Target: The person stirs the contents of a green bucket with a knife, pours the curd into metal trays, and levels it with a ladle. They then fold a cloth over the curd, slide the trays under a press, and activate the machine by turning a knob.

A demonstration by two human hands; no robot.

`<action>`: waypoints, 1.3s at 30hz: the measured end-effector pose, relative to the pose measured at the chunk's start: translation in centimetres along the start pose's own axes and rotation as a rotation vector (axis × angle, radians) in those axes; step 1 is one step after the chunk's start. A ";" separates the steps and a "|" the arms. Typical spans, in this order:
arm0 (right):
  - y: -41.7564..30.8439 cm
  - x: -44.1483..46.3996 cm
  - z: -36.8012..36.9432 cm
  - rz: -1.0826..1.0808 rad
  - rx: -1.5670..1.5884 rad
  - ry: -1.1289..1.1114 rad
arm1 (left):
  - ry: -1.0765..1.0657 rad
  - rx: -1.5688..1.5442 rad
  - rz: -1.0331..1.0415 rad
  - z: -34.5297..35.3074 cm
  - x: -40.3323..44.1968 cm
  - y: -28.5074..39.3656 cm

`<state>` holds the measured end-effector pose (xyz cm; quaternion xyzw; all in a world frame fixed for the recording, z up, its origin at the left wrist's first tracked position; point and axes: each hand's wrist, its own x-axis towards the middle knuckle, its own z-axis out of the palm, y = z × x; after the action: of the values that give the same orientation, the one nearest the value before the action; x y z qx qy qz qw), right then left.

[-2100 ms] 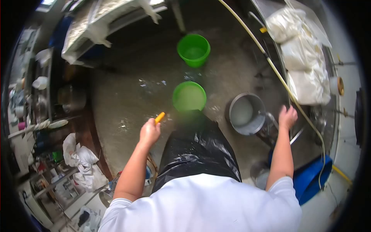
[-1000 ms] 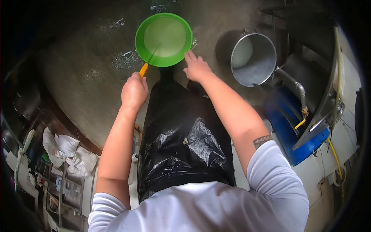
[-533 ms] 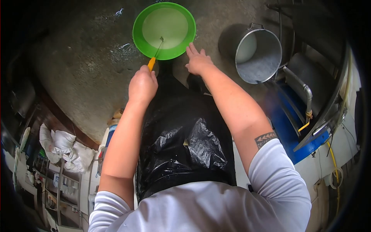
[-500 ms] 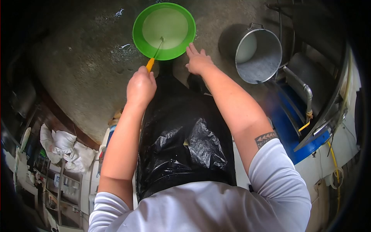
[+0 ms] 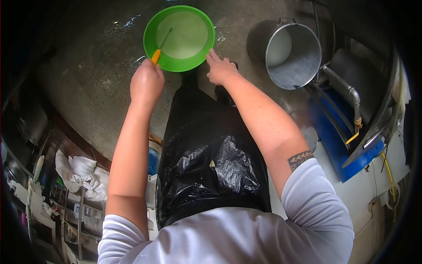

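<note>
A round green basin (image 5: 151,48) of pale, whitish liquid (image 5: 183,34) is ahead of me, near the floor. In my left hand (image 5: 147,82) is a knife (image 5: 156,56) with an orange handle and a thin blade. My fingers are wrapped round the handle, and the blade reaches over the liquid at the left part of the basin. Whether its tip dips in is hard to tell. My right hand (image 5: 221,70) is open, its fingers stretched to the basin's right rim and seemingly touching it. A black plastic apron (image 5: 198,123) covers my front and legs.
A large metal pot (image 5: 293,72) with pale residue or liquid inside stands to the right. Beyond it are a metal pipe (image 5: 351,94) with a yellow-handled valve and a blue surface (image 5: 329,132). White sacks (image 5: 83,169) and shelving (image 5: 81,215) are at the lower left. The concrete floor looks wet.
My left hand has moved left with the knife, whose blade now lies further left and up over the liquid. The basin appears slightly further left. My right hand stays at its rim.
</note>
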<state>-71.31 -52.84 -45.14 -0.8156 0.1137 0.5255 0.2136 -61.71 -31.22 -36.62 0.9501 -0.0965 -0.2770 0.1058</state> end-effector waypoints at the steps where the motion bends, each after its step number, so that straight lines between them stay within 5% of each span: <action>1: 0.0 0.1 0.1 0.002 0.001 -0.001 | -0.014 0.005 -0.017 0.9 0.8 0.0; 12: 0.1 0.3 -0.1 -0.014 -0.028 0.015 | -0.017 -0.074 0.000 -4.1 -0.2 2.2; 14: 0.0 0.7 0.4 -0.006 -0.017 0.020 | 0.062 -0.045 0.127 -3.1 2.3 2.3; 21: -0.1 0.6 0.2 -0.015 -0.019 0.036 | -0.107 -0.036 0.001 5.9 12.5 3.4; 29: 0.5 0.5 0.1 -0.021 0.028 0.027 | -0.315 0.068 -0.062 3.7 3.6 1.0; 35: 0.5 0.9 -0.1 -0.023 0.033 0.015 | -0.089 -0.058 0.116 -5.2 1.5 7.5; 39: 0.5 0.7 0.0 -0.041 0.036 0.023 | -0.128 -0.064 0.063 1.7 8.0 9.0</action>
<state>-71.29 -53.26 -45.88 -0.8198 0.1090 0.5095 0.2376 -57.12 -42.02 -39.75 0.9231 -0.1241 -0.3368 0.1384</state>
